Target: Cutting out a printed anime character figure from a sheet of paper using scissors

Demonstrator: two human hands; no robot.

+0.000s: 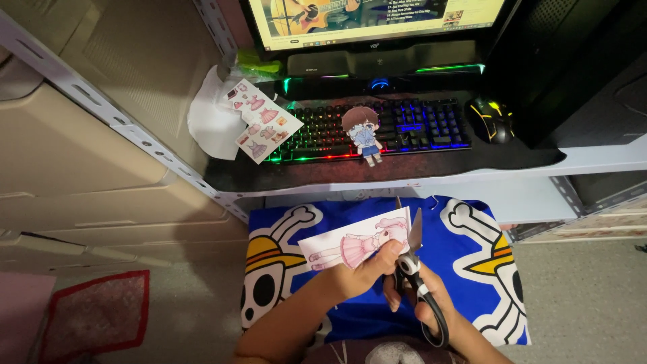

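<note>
The step in hand looks like cutting a paper doll out of its sheet. The left hand (367,269) pinches the paper sheet with the pink-dressed doll figure (357,246) by its lower right edge, fingers (387,251) closed narrow on it, holding it in the air over the blue skull-and-straw-hat cloth (465,263) that lies below the front edge of the surface (404,176). The right hand (421,300) grips the black-handled scissors (412,266), fingers curled shut through the loops; the blades stand slightly parted and point up, just beside the sheet's right edge near the doll's head. The next cut seems to call for steering the blades along the figure's outline while the left hand turns the sheet. On the surface, a finished brown-haired paper doll (362,133) leans on the backlit keyboard (418,128), and a sheet of doll clothes (263,121) lies toward the left edge.
</note>
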